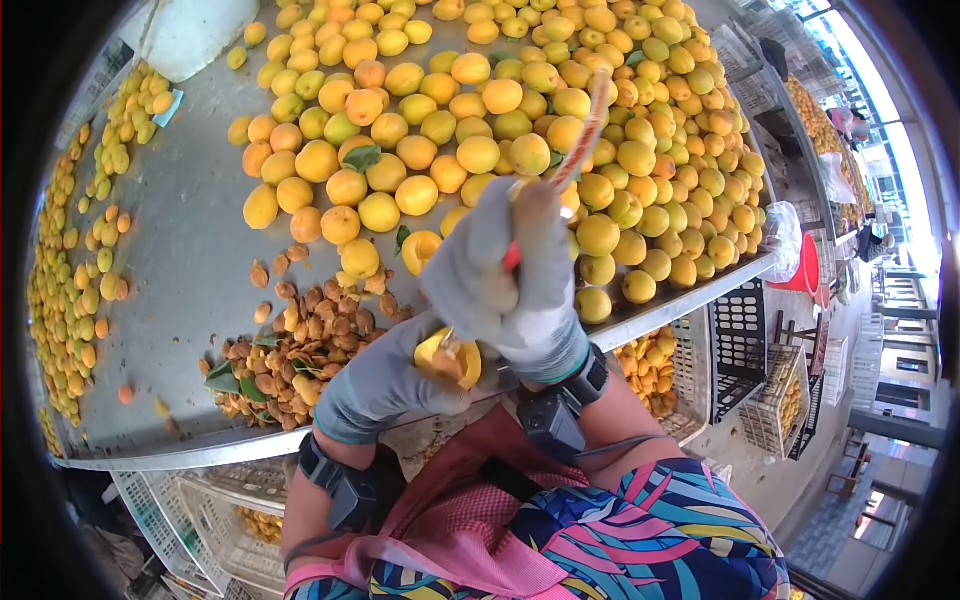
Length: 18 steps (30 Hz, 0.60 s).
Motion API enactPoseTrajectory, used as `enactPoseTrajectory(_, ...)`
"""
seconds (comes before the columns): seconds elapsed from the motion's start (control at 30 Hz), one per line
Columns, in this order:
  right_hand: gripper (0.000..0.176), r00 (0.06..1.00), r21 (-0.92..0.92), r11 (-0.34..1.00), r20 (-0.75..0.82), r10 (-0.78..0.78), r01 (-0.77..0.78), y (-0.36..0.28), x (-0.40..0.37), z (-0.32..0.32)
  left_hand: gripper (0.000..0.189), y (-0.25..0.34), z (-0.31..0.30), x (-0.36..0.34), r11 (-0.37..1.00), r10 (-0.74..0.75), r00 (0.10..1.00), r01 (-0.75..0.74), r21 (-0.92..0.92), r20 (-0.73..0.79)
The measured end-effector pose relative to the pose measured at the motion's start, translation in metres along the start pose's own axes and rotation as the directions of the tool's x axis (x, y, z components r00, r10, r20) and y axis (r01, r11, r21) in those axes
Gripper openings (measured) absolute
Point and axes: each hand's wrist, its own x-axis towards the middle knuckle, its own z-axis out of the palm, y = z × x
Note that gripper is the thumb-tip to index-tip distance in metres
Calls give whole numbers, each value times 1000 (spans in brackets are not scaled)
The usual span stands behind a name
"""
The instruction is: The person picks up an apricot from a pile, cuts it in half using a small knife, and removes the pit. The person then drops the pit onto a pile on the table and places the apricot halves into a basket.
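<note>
My left hand (pixel 385 385), in a grey glove, is closed round a cut apricot (pixel 437 352) with its hollow facing up and brown showing inside. Above it, my right hand (pixel 510 275) in a matching glove is curled in a fist. From this fist a slim knife-like tool (pixel 585 140) points up and away, orange-brown with a pale edge. A bit of red shows between the fingers. Beside the right hand another cut apricot (pixel 420 252) lies on the metal table (pixel 190 230). A heap of brown apricot stones (pixel 290 340) spreads near the left hand.
Whole apricots (pixel 480 155) cover the far and right parts of the table, with more (pixel 75 270) along the left. A raised metal edge (pixel 690 300) borders it. Crates (pixel 740 330) stand below at right, others (pixel 225 520) below at left. A red bucket (pixel 800 268) sits farther right.
</note>
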Motion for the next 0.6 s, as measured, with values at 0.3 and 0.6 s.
enactPoseTrajectory(0.3, 20, 897, -304, 896, -400, 187, -323, 1, -3, -8, 68, 13, -6, 6, 584, 626, 764, -325, 744, -158)
enactPoseTrajectory(0.6, 28, 755, -173, 754, -347, 556, -634, 3, -8, 0, 61, 6, -4, 2, 195, 766, 634, -66, 979, -109)
